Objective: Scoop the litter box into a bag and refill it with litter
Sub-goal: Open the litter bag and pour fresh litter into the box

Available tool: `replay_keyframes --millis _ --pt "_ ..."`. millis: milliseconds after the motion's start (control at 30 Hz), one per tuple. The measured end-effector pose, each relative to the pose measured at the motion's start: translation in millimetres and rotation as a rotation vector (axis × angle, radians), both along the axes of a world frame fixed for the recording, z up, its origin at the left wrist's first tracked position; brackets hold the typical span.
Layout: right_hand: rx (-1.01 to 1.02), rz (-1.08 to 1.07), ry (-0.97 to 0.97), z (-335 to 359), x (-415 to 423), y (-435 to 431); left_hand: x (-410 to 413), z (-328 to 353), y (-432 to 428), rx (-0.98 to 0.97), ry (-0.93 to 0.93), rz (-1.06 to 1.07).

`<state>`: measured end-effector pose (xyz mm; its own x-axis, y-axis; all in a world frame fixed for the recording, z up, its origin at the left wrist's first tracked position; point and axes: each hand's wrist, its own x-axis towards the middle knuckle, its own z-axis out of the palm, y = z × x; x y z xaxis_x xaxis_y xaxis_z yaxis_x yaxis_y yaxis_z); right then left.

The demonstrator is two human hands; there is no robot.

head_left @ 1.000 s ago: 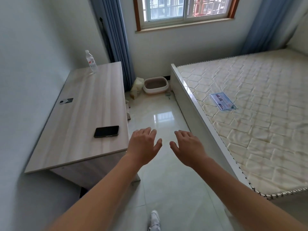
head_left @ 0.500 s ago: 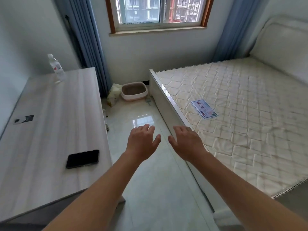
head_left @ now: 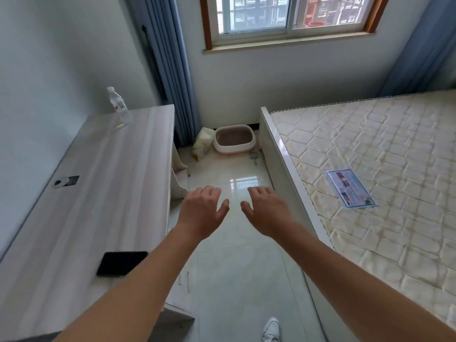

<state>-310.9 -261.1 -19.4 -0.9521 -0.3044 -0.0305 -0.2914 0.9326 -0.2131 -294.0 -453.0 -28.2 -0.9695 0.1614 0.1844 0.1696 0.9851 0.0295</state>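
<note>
Both left hand (head_left: 201,213) and right hand (head_left: 267,214) stay loose and empty, litter box (head_left: 234,139) slightly nearer.

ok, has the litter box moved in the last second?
No. The litter box still sits on the floor below the window, between the pale bag and the bed frame. Only the head camera has shifted.
</note>
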Motion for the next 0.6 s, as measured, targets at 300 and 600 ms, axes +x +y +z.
replay_keyframes --millis 300,600 --pt "0.01 0.228 0.017 -2.5 -104.0 -36.7 -66.9 1.9 -19.2 -0.053 -0.028 0.183" --pt "0.096 0.233 0.005 -21.3 -227.9 -74.5 -196.6 -28.4 -62.9 0.014 -0.074 0.23"
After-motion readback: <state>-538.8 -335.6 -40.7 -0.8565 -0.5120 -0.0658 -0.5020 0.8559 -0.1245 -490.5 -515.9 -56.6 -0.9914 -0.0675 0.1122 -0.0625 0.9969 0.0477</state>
